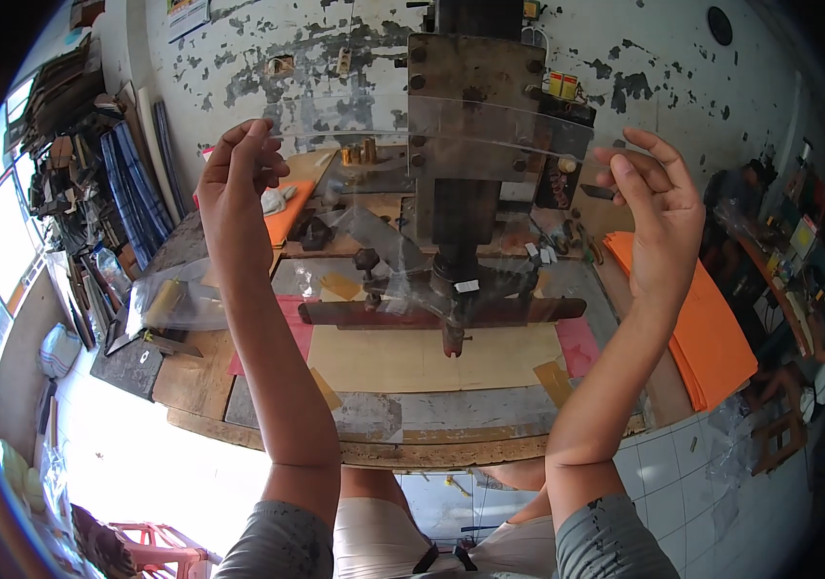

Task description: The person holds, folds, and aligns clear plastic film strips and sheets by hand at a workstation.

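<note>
A clear plastic sheet (499, 124) was stretched in the air between two raised bare hands, above a worktable (412, 454) and in front of a dark metal press (475, 72). The left hand (247, 162) pinched its left end, thumb against curled fingers. The right hand (659, 193) held the right end between thumb and fingertips, its other fingers loosely spread. Below, under the press's long bar (519, 312), lay a pale yellow board (432, 362) with pink pieces (578, 345) at its sides. Folded orange material (707, 333) rested at the table's right. Behind stood a peeling wall (335, 58).
</note>
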Motion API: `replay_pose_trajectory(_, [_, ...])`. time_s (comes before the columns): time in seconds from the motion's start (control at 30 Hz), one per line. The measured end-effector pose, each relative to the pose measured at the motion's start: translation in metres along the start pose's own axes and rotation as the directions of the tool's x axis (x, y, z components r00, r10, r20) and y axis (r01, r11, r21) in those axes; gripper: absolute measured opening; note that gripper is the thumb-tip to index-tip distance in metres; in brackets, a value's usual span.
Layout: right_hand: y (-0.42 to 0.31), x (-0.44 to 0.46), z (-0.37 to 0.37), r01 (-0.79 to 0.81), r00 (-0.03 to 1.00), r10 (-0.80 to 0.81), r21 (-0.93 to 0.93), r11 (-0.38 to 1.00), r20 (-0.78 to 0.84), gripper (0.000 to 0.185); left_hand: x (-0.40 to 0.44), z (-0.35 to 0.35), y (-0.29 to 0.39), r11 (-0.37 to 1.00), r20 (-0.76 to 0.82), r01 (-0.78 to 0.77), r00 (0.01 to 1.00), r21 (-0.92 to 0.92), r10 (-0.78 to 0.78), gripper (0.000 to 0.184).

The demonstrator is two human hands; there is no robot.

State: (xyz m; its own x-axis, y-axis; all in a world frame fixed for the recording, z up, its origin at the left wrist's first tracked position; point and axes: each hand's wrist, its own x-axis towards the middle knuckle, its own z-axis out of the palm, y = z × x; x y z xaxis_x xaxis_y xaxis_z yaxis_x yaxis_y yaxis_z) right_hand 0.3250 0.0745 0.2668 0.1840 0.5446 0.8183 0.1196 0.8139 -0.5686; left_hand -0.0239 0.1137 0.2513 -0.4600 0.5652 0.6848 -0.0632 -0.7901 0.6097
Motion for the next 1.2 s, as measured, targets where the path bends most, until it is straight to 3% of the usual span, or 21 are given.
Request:
replay_pose_trajectory(0.47, [0.006,0.003,0.001,0.045,0.994,-0.044,0.008,0.999,-0.098,0.031,-0.008,0.008,0.010,0.997,0.113,-0.018,0.994,0.079,0.009,0.028])
replay_pose_trajectory(0.57, [0.009,0.005,0.002,0.075,0.990,-0.068,0.052,0.996,-0.121,0.028,-0.012,0.015,0.014,0.964,0.188,-0.110,0.980,0.240,0.065,0.026])
replay_pose_trajectory(0.77, [0.011,0.003,0.007,0.136,0.984,-0.120,0.120,0.983,-0.135,0.017,-0.032,0.027,0.038,0.867,0.446,-0.188,0.894,0.461,-0.043,0.026])
replay_pose_trajectory(0.87, [0.006,-0.003,0.011,0.164,0.986,-0.167,0.189,0.968,-0.001,0.014,-0.051,0.040,0.054,0.818,0.567,-0.378,0.820,0.432,0.079,0.025])
replay_pose_trajectory(0.97, [0.001,-0.009,0.018,0.191,0.968,-0.217,0.190,0.963,0.129,0.011,-0.067,0.054,0.065,0.833,0.664,-0.462,0.730,0.303,0.164,0.023])
replay_pose_trajectory(1.2, [-0.001,-0.015,0.026,0.221,0.928,-0.275,0.222,0.950,0.251,0.010,-0.081,0.068,0.059,0.791,0.668,-0.514,0.720,0.332,0.188,0.010])
